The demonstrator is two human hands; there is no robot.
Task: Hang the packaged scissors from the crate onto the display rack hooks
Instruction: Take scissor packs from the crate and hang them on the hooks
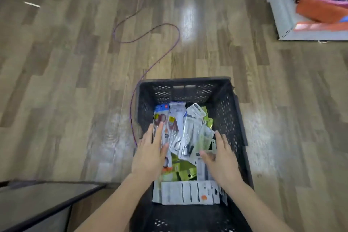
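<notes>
1. Indoor light, moderately bright, even, from overhead
2. Strong white glare patch on the wood floor (188, 19), a smaller glint streak far left
3. Softer sheen on floor either side of the black crate (233, 118)
4. Whole frame soft; right hand (220, 158) motion-blurred, left hand (150, 152) slightly
5. Package print unreadable
6. Wide-angle bend at edges, floor planks curve
7. Crate interior dark, shadows faint

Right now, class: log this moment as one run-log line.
stage: reaching into crate | left hand: open, on scissors pack | right hand: open, over packs | hung: none visible
</notes>
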